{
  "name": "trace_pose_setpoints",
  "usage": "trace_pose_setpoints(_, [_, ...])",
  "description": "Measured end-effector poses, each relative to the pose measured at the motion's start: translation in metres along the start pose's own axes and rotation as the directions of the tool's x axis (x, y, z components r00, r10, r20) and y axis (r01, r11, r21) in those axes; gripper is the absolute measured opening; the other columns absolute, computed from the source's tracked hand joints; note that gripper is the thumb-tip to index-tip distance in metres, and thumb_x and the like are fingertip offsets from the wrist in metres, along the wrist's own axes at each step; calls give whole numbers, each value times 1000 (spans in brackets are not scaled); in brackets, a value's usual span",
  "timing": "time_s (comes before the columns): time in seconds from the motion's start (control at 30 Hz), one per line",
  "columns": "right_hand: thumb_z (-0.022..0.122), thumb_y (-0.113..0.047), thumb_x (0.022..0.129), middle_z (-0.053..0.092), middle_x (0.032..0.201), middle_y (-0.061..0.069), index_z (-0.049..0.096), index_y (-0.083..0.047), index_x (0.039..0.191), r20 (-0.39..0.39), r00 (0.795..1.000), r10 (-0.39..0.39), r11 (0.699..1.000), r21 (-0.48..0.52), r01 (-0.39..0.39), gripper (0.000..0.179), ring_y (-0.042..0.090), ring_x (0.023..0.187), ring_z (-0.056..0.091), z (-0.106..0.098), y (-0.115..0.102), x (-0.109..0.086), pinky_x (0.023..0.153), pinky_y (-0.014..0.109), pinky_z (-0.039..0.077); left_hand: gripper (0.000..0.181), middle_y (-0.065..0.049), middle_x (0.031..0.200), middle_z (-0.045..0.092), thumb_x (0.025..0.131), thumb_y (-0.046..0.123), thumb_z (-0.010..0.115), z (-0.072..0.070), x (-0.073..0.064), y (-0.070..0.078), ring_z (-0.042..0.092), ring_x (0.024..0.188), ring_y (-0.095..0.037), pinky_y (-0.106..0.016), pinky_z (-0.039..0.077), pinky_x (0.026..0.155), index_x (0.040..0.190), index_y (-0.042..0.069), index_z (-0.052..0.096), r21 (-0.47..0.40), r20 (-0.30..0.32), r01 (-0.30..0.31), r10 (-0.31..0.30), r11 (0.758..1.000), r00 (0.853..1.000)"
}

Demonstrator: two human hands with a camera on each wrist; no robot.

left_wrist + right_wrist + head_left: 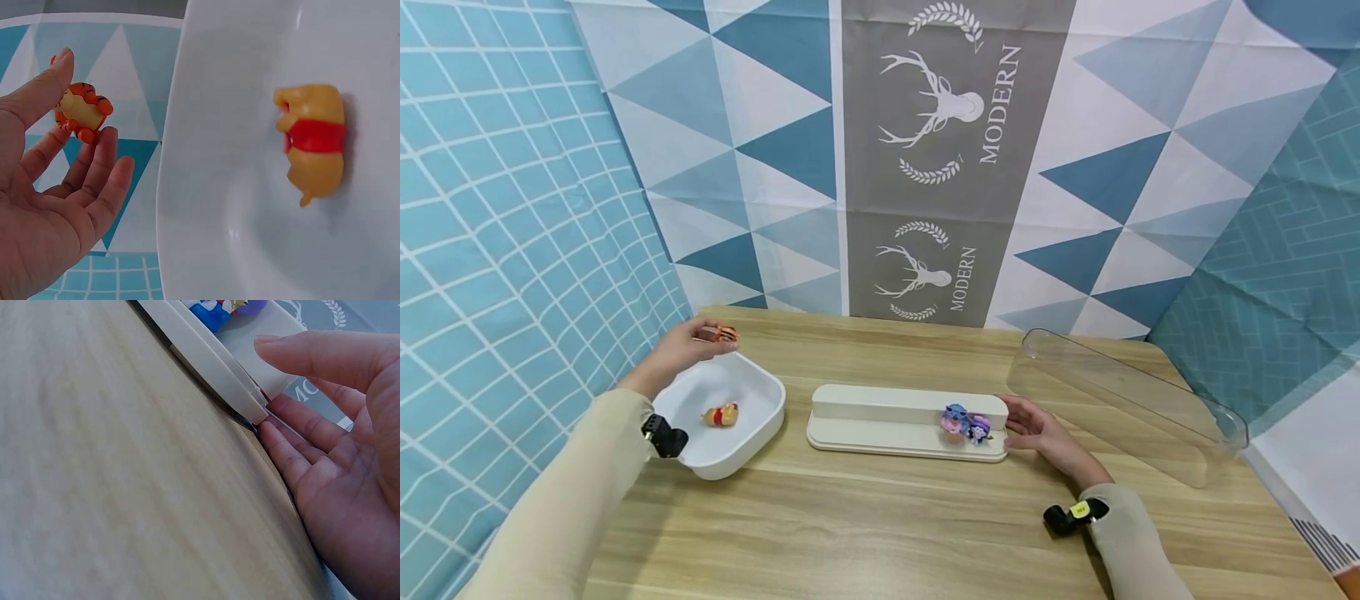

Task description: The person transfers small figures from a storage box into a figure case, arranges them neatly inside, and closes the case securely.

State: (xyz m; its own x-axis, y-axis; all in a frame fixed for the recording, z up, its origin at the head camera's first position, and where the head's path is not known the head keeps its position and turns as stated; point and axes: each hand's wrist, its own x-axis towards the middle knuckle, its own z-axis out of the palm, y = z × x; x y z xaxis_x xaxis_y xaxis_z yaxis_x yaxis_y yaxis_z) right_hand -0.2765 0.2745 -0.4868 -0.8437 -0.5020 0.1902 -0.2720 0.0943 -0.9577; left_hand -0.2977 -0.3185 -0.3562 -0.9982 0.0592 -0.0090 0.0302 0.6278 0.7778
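Observation:
My left hand (688, 343) pinches a small orange striped tiger figurine (84, 109) between thumb and fingers, above the far rim of a white tub (767, 433). Inside the tub lies a yellow bear figurine (319, 140) with a red shirt, on its side. At the right end of a cream stepped display base (880, 412), my right hand (1041, 433) rests its fairly straight fingers against the edge, thumb over the step. Several small figurines, among them a blue one (955, 414) and a purple one (979, 428), cluster near that end of the base.
A clear plastic cover (1120, 400) lies on the wooden table (865, 525) at the right. Patterned cloth (775, 150) hangs behind the table, and blue tiled cloth (497, 208) stands close along the left side.

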Motion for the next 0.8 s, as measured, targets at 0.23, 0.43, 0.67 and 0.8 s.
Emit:
trace_pose_setpoints(0.23, [72, 1, 86, 50, 139, 17, 32, 13, 147, -1, 1000, 4, 1000, -3, -4, 73, 1, 121, 52, 0, -1, 0, 101, 18, 41, 62, -23, 129, 48, 95, 35, 69, 4, 2, 9, 55, 118, -36, -44, 48, 100, 136, -3, 43, -153, 12, 16, -14, 988, 1000])
trace_pose_setpoints(0.43, [72, 2, 86, 49, 139, 18, 31, 13, 147, -3, 1000, 2, 1000, -2, -2, 74, 1, 121, 53, -1, 0, 0, 101, 18, 41, 58, -15, 121, 53, 94, 36, 69, 11, 4, 21, 63, 94, -6, -39, 50, 98, 134, 1, 46, -223, 6, 0, 1, 975, 1000])
trace_pose_setpoints(0.67, [71, 0, 87, 51, 138, 8, 30, 13, 147, -2, 1000, 16, 1000, 8, -16, 74, 1, 120, 54, -1, 0, -1, 100, 18, 42, 56, -4, 116, 59, 100, 30, 61, 19, 6, 28, 61, 95, -6, -46, 46, 103, 140, -4, 40, -321, 41, -39, 55, 946, 998])
trace_pose_setpoints(0.8, [72, 0, 87, 52, 137, 4, 31, 13, 147, -4, 1000, 17, 1000, 7, -17, 74, 2, 120, 54, -1, 0, -1, 100, 19, 43, 53, 3, 112, 62, 101, 30, 60, 24, 4, 37, 60, 96, -8, -36, 50, 97, 138, -3, 42, -383, 58, -38, 66, 923, 996])
